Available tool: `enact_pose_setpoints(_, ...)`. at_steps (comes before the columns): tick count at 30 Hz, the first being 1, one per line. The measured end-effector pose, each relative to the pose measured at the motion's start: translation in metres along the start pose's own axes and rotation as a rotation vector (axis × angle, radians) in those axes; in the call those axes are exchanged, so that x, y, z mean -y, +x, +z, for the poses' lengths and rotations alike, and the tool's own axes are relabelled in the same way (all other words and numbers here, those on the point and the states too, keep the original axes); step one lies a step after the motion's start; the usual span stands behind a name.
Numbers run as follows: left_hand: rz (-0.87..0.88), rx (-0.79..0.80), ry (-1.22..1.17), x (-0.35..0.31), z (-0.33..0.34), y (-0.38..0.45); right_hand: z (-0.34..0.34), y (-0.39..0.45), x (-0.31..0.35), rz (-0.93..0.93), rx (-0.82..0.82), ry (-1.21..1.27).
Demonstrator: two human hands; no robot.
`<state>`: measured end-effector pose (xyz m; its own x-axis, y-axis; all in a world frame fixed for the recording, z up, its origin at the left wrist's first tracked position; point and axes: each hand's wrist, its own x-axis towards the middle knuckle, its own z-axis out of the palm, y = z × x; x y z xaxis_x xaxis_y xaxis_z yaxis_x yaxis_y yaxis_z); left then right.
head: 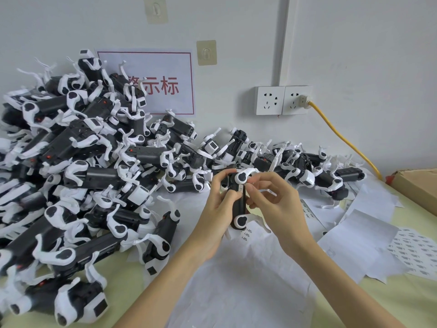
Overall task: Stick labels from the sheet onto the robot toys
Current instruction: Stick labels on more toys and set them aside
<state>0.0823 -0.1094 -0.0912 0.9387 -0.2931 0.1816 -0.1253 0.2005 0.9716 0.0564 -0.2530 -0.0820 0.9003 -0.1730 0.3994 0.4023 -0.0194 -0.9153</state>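
Note:
A black-and-white robot dog toy [239, 204] is held upright above the table's middle. My left hand [221, 200] grips its body from the left, thumb on the dark side. My right hand [272, 197] holds the toy from the right, with fingertips pressing a small white label [241, 188] against the body. Under my hands lies a white label backing sheet [246, 263], with two small labels [247, 234] showing just below the toy. A sheet of several printed labels [416, 252] lies at the right.
A large heap of robot dog toys [78, 166] fills the left and runs along the wall to a smaller row [307, 169]. Loose white backing sheets [361, 235] lie at right. A cardboard box [418, 185] sits far right. A yellow cable [343, 138] hangs from the wall socket.

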Motion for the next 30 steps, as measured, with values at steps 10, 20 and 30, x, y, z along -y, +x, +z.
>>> enact_pose_setpoints(10,-0.006,0.040,-0.071,0.0011,-0.0029,0.0011,0.0013,-0.0005,0.0031,0.003,-0.011,-0.003)
enact_pose_setpoints(20,-0.001,0.040,-0.052,-0.0025,-0.0017,-0.0007,0.0020,-0.0011,0.0040,0.001,-0.014,-0.012)
enact_pose_setpoints(30,0.028,0.017,-0.024,0.0006,-0.0024,0.0019,0.0040,-0.0029,0.0037,-0.032,-0.028,-0.046)
